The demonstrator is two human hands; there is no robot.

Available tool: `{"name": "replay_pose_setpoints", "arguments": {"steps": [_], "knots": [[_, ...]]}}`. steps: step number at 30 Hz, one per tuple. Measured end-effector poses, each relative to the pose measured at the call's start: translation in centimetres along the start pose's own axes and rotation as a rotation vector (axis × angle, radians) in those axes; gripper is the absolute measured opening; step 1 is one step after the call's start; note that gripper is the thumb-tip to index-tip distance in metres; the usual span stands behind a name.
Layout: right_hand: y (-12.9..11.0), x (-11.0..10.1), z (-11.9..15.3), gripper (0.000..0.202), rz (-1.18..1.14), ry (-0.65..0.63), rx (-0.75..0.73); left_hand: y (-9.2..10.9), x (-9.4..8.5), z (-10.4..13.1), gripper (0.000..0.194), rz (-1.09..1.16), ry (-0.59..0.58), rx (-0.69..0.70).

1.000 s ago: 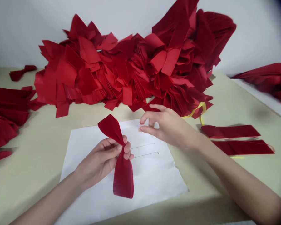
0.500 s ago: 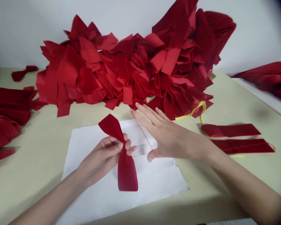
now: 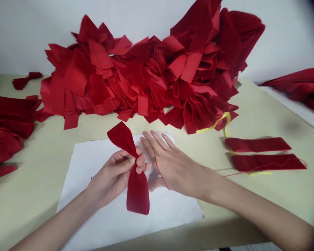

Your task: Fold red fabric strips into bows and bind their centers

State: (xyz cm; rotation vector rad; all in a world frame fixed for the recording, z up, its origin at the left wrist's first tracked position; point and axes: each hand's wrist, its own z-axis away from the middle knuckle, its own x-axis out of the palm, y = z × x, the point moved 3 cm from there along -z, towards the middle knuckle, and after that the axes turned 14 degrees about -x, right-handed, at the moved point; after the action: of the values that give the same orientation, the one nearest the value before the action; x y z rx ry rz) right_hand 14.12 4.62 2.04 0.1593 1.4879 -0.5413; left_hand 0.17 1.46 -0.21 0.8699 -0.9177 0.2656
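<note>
The left hand [image 3: 116, 171] pinches a dark-red velvet ribbon bow [image 3: 138, 198] at its waist, mid-frame; the right hand [image 3: 174, 168] is spread flat just beside it, gripping nothing; a thin red thread [image 3: 157, 164], moments ago stretched between fingertip and thumb, now crosses that hand's back, so thread and bow are near each other; below lies white paper [image 3: 170, 211] on the pale counter [image 3: 28, 195].

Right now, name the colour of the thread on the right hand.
Red; the thread crossing the right hand shows best in the head view.
</note>
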Motion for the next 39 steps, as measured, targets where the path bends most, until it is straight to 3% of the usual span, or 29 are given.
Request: {"name": "replay_pose_setpoints", "arguments": {"steps": [6,11,14,19,25,28,32,35,39], "knots": [[-0.3,-0.3,0.1,0.080,0.137,0.057,0.004,0.0,0.0,0.1,0.016,-0.022,-0.038,-0.007],[-1.1,-0.9,-0.1,0.069,0.310,0.002,0.176,-0.4,0.7,0.5,0.007,-0.162,-0.097,-0.079],[-2.0,-1.0,-0.4,0.069,0.325,0.036,0.261,-0.8,1.3,0.7,0.009,-0.275,-0.117,-0.084],[-2.8,0.0,-0.7,0.074,0.215,-0.011,0.180,-1.2,1.4,0.7,0.019,-0.544,-0.064,-0.112],[-2.1,-0.9,-0.5,0.057,0.292,-0.034,0.217,-1.0,1.0,0.6,0.013,-0.373,-0.031,-0.073],[-1.2,-2.0,-0.2,0.066,0.267,-0.028,0.187,-0.8,0.5,0.5,0.009,-0.266,0.002,-0.059],[0.3,-2.8,0.2,0.072,0.317,0.040,0.139,-0.4,-0.1,0.3,0.008,-0.197,0.053,-0.023],[0.7,-2.3,-0.1,0.074,0.372,0.144,0.064,-0.3,-0.1,0.3,0.008,-0.184,0.063,-0.024],[0.7,-0.7,-1.0,0.074,0.168,0.311,0.017,-0.5,0.4,0.4,0.008,-0.249,0.018,-0.049]]}}
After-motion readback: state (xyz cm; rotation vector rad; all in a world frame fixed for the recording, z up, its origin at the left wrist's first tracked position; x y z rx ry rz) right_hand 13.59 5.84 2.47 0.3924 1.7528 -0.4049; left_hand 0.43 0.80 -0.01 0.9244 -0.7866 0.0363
